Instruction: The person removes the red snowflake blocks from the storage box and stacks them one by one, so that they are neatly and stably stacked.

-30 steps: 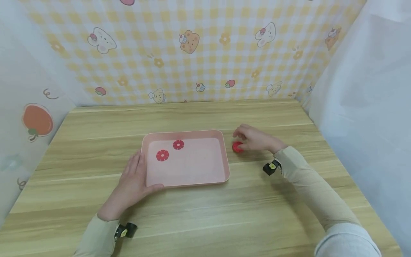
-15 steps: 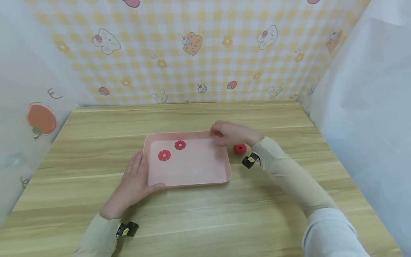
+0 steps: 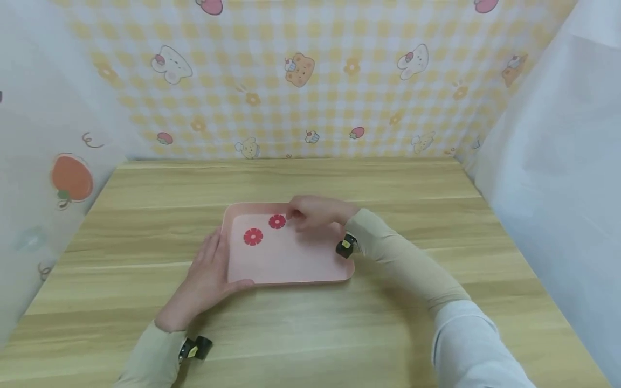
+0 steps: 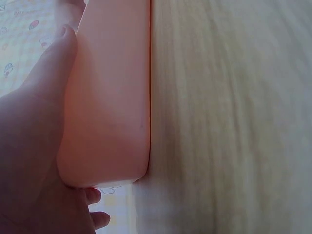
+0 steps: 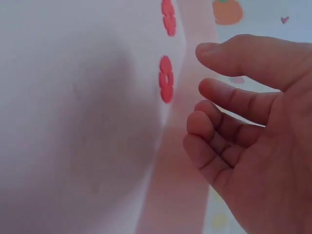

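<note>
In the head view my left hand [image 3: 206, 277] holds the near left corner of a shallow pink tray [image 3: 291, 281], thumb along the near wall and fingers along the left side. The left wrist view shows this hand close against the tray's outer wall [image 4: 109, 97]. Two flat red notched discs with centre holes lie in the tray: a nearer one [image 3: 253, 236] and a farther one [image 3: 277, 221]. My right hand [image 3: 315, 212] is over the tray's far side, close to the farther disc. In the right wrist view its fingers are loosely bent, thumb apart, nothing between them.
The tray stands on a wood-grain table [image 3: 310, 334]. A yellow checked cloth [image 3: 330, 102] with cartoon prints hangs behind the table, and a white sheet [image 3: 558, 161] closes the right side. The right forearm [image 3: 402, 258] crosses over the tray's right edge.
My right hand has moved left from beside a red piece right of the tray to over the tray, near the farther disc. That red piece is now out of sight. The left hand stays put.
</note>
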{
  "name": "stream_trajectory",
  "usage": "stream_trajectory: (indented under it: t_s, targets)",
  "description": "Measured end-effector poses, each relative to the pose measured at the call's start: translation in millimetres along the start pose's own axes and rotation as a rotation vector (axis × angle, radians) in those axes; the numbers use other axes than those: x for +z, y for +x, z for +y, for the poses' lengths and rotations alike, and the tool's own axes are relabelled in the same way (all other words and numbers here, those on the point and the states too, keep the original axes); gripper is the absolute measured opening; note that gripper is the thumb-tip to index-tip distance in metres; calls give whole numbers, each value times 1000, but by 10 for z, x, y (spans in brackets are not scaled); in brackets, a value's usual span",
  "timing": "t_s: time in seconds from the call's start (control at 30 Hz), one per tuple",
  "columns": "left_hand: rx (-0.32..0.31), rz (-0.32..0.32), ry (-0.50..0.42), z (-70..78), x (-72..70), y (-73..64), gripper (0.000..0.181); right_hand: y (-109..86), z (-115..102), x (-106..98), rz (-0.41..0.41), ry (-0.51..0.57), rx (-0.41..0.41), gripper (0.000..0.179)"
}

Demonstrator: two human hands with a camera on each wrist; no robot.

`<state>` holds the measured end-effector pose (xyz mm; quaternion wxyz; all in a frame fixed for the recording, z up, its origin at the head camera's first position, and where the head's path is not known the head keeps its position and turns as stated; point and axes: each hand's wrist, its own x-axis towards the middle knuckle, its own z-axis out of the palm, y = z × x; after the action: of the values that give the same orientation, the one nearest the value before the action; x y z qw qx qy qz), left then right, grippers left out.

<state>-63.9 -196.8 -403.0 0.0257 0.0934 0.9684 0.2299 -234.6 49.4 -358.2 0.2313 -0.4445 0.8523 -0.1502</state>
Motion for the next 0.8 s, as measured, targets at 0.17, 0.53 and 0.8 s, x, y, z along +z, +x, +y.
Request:
stream_trajectory:
  t_s: [0.17,0.53,0.8]
  targets:
    - [0,-4,-1,4,27,-2,125,134,-14,101,-36,23,-16,24]
    - [-13,-13,1,-10,34,9,126,245,-17,160,-124,70,-1,22]
    - [-20,-15,1,-12,15,-4,125,240,-45,196,-103,86,-4,23]
